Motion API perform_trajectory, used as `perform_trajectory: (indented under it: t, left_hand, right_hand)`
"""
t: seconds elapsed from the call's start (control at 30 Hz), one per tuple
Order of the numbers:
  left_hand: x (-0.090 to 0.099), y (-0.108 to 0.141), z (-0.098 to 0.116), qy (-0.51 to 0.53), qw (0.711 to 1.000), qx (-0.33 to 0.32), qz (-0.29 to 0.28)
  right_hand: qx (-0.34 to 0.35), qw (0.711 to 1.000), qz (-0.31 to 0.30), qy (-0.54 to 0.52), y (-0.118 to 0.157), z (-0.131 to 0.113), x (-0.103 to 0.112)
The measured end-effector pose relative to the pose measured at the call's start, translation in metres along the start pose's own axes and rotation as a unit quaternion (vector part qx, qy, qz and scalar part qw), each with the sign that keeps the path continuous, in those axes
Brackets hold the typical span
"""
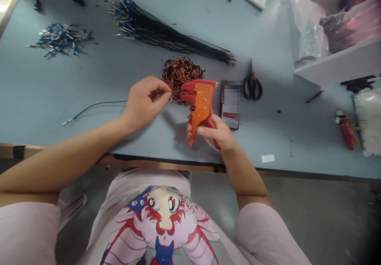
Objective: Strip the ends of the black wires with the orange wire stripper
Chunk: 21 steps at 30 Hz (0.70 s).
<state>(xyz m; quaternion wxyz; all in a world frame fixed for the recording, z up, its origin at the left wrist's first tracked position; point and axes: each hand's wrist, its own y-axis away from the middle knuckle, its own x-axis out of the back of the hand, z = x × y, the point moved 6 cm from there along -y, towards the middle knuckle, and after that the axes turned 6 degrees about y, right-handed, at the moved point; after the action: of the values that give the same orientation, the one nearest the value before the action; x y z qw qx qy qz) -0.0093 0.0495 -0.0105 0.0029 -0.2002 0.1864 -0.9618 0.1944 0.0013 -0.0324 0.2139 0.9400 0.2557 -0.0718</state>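
My left hand [147, 100] is closed in a pinch on a thin black wire [101, 103], which trails out to the left and ends in a blue-and-silver terminal [70, 120]. My right hand [218, 132] is wrapped round the handles of an orange-and-red wire stripper [204, 98]. The stripper's jaws point left, towards my left fingertips, with a small gap between. Behind the jaws lies a heap of copper-coloured wire scraps [181, 69]. The wire's near end, at my fingertips, is too small to make out.
A bundle of black wires [175, 34] with blue terminals stretches across the back. Loose terminals [61, 38] are piled at the left. A phone [230, 114] and black-handled scissors [252, 84] lie right of the stripper. Farther right are a red tool [347, 132] and a shelf [339, 56] with plastic bags.
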Motion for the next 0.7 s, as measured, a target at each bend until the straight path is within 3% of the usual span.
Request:
perform_trajectory:
  t: [0.7]
  left_hand:
    - [-0.0029,0.0014,0.0095,0.003,0.999,-0.028,-0.041]
  right_hand:
    - [-0.007,1.000,-0.006,0.001,0.0015,0.0011,-0.0081]
